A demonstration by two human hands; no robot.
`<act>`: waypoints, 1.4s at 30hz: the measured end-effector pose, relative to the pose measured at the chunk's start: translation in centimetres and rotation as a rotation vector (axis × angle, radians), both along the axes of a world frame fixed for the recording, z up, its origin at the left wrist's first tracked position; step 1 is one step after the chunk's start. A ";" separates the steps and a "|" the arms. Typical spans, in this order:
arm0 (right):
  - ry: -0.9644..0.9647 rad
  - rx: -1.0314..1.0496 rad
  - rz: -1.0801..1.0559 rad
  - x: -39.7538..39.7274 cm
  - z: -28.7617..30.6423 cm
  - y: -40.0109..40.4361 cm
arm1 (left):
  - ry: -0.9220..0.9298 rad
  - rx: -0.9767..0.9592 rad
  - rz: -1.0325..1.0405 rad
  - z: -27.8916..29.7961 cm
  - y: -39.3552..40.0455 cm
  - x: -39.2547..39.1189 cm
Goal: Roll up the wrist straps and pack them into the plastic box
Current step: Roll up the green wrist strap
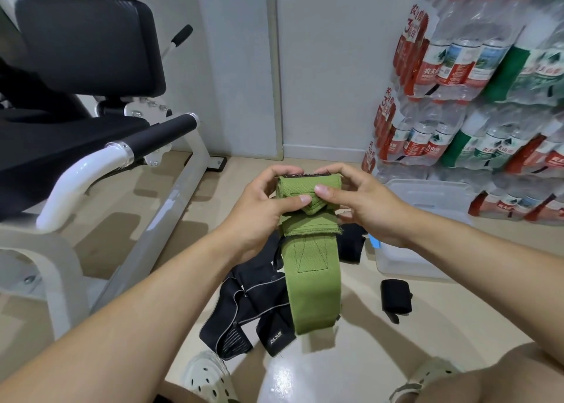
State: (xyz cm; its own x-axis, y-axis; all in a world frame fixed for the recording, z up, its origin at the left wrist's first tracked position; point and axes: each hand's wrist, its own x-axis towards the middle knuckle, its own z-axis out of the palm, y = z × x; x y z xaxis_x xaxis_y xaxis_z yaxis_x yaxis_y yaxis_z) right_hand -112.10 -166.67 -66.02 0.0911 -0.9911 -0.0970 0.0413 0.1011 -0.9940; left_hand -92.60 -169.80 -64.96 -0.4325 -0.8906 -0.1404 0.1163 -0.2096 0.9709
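Head view showed your left hand (262, 201) and right hand (363, 201) both curled around the green wrist strap (308, 250), thumbs pressing its partly rolled top while its tail hung down over the black wrist straps (247, 308) on the floor. A rolled black strap (396, 299) lay beside the clear plastic box (406, 259), just right of your hands.

Left hand (268, 201) and right hand (360, 202) raised together, fingers curled, pinching.

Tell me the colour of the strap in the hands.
Olive green strap, clearest in the head view.
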 end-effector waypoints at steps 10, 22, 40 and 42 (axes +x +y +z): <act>0.013 -0.112 -0.047 0.0 -0.3 0.2 | -0.066 0.185 -0.004 0.1 -0.5 0.0; -0.069 -0.013 -0.006 -0.2 0.3 0.0 | 0.032 0.180 0.015 0.3 -0.6 0.2; 0.009 -0.050 0.011 -0.2 0.0 0.3 | 0.054 0.189 -0.016 0.1 -0.9 0.5; 0.048 -0.081 0.000 -0.1 -0.1 0.2 | 0.055 0.196 -0.020 0.2 -0.9 0.5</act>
State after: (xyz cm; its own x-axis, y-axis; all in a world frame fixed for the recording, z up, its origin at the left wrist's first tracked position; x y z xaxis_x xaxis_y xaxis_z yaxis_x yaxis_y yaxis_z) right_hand -112.22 -166.45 -66.12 0.0885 -0.9959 -0.0204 -0.0069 0.0199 -0.9998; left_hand -92.13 -170.71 -64.78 -0.4618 -0.8396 -0.2861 0.1622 -0.3970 0.9034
